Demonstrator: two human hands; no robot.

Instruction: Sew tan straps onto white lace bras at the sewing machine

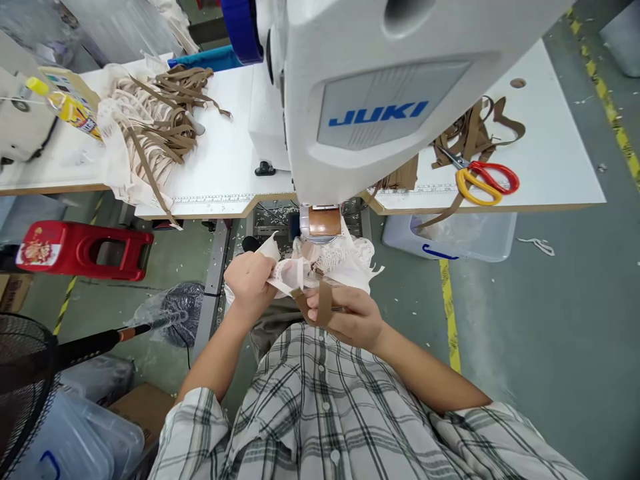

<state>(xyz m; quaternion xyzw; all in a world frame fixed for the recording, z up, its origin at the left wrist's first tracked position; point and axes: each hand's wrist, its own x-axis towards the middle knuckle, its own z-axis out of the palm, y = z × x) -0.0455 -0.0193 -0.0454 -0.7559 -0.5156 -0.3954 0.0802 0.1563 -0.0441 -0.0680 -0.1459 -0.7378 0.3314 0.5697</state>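
Note:
Below the head of a white sewing machine (310, 100), white lace fabric (353, 260) hangs at the front of the table. My left hand (251, 280) is closed on the left edge of this fabric. A brown strap (325, 303) loops around the fingers of my right hand (353, 315), which is closed on it just right of the fabric's lower edge. The strap's upper end meets the white fabric between my hands. Parts of both hands' fingertips are hidden.
Red-and-yellow scissors (483, 181) lie by brown straps (470, 133) on the right tabletop. White pieces with brown straps (150, 127) and a yellow-capped bottle (67, 110) lie left. A clear bin (480, 240), a red stool (85, 250) and a fan (25, 380) stand lower.

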